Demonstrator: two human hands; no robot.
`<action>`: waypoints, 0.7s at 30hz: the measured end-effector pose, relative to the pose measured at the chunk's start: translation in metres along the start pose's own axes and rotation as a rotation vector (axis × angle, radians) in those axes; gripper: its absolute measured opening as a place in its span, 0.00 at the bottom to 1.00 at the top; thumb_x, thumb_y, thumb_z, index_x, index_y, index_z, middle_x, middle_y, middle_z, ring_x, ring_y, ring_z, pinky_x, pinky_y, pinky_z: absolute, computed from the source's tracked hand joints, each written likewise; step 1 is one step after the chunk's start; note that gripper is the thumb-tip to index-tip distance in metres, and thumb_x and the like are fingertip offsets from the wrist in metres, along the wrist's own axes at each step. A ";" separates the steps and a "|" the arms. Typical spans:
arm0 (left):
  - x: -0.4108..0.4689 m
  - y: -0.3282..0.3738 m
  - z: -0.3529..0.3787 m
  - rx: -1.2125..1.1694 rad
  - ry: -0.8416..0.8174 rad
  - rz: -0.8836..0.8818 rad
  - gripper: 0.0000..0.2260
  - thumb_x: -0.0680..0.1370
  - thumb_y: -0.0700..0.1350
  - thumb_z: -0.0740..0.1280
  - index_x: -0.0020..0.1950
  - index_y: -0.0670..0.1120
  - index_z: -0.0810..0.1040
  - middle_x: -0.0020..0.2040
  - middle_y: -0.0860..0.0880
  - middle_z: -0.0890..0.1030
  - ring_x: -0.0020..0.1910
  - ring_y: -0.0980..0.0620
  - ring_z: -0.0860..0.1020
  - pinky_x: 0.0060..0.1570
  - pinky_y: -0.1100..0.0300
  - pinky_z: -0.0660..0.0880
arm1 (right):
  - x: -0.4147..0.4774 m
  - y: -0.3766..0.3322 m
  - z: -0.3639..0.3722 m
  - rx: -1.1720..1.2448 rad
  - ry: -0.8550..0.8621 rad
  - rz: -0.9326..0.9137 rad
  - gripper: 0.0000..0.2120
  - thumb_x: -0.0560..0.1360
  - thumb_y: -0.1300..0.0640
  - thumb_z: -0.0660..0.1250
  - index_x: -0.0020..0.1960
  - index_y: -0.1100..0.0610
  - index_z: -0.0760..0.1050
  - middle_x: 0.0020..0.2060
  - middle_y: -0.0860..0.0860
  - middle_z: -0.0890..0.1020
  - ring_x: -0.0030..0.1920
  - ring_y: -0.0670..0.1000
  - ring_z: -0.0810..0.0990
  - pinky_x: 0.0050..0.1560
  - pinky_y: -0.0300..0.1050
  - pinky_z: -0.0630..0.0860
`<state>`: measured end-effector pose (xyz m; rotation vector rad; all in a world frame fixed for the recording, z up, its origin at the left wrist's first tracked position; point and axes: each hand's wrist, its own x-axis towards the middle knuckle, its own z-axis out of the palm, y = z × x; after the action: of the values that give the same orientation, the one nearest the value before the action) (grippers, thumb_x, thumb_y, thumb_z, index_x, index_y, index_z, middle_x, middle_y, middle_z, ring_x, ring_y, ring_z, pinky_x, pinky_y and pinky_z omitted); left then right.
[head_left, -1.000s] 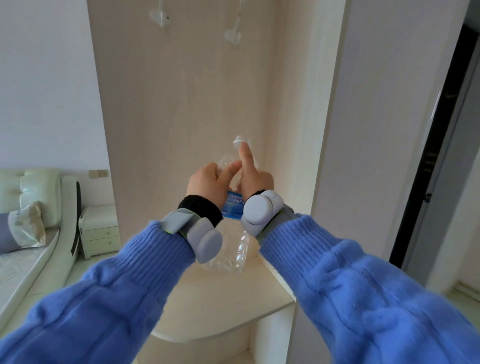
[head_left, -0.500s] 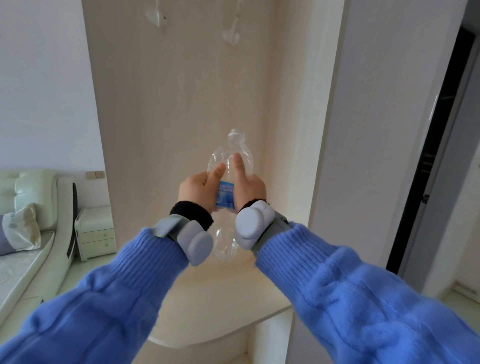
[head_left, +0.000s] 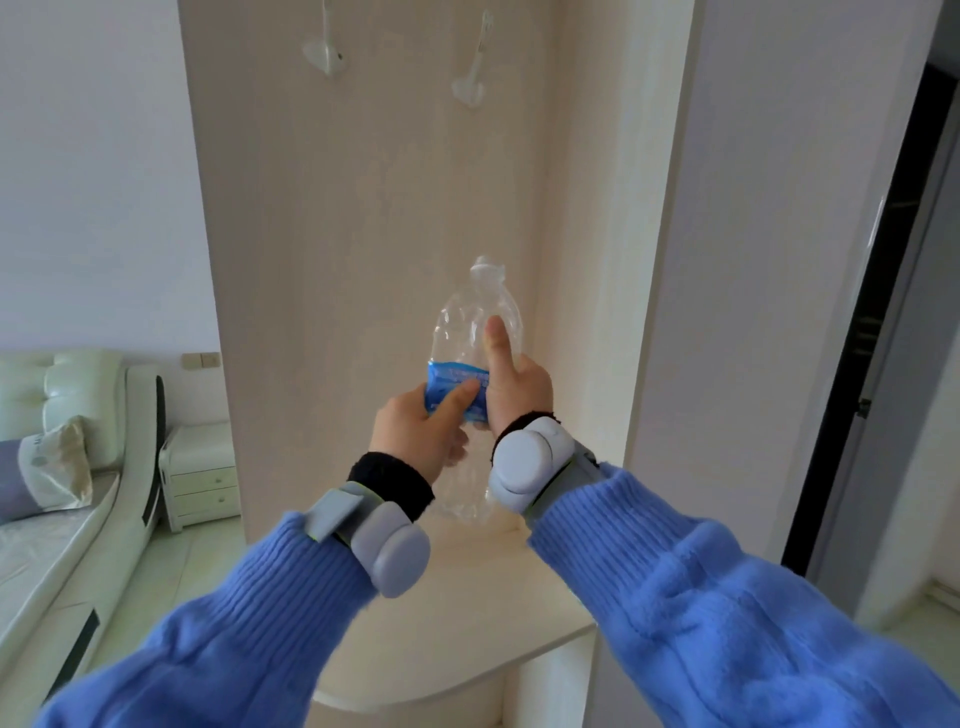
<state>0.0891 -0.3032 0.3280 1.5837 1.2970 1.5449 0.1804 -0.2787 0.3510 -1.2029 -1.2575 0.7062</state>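
Note:
A clear, crumpled plastic bottle (head_left: 470, 322) with a blue label and a clear cap is held upright in front of me, above a rounded cream shelf (head_left: 457, 639). My left hand (head_left: 415, 431) grips the bottle's middle, its thumb lying across the blue label. My right hand (head_left: 514, 384) grips the bottle from the right, thumb pointing up along the clear upper body. The bottle's lower part shows between my wrists. Both wrists carry grey bands over blue sleeves.
A cream wall panel (head_left: 363, 208) with two white hooks (head_left: 470, 88) rises behind the shelf. At the left are a bed (head_left: 47, 519) with a pillow and a white nightstand (head_left: 200, 473). A dark doorway (head_left: 878, 312) opens on the right.
My left hand has slid down the bottle onto the label. The right thumb has left the cap and now lies on the bottle's upper body.

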 end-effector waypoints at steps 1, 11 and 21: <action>0.002 0.003 -0.001 -0.007 0.037 0.005 0.14 0.74 0.53 0.64 0.39 0.42 0.78 0.27 0.48 0.77 0.18 0.60 0.73 0.29 0.62 0.74 | -0.003 0.002 0.003 0.025 -0.013 0.013 0.28 0.71 0.30 0.55 0.31 0.55 0.68 0.30 0.52 0.75 0.38 0.58 0.78 0.49 0.55 0.79; -0.006 0.004 0.000 0.263 0.060 0.104 0.19 0.74 0.59 0.60 0.40 0.43 0.72 0.39 0.42 0.81 0.42 0.40 0.79 0.48 0.45 0.77 | -0.006 0.009 0.003 0.182 -0.016 0.081 0.24 0.72 0.35 0.59 0.34 0.55 0.72 0.24 0.50 0.74 0.27 0.53 0.73 0.40 0.49 0.76; -0.005 -0.008 -0.005 0.100 0.107 0.017 0.16 0.71 0.59 0.63 0.31 0.49 0.69 0.30 0.50 0.78 0.41 0.40 0.82 0.48 0.42 0.78 | -0.023 0.023 0.010 0.147 -0.012 0.114 0.27 0.73 0.34 0.55 0.28 0.54 0.68 0.24 0.49 0.74 0.32 0.54 0.75 0.45 0.53 0.76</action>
<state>0.0830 -0.3053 0.3195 1.5959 1.4428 1.6171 0.1706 -0.2902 0.3207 -1.1568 -1.1330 0.8749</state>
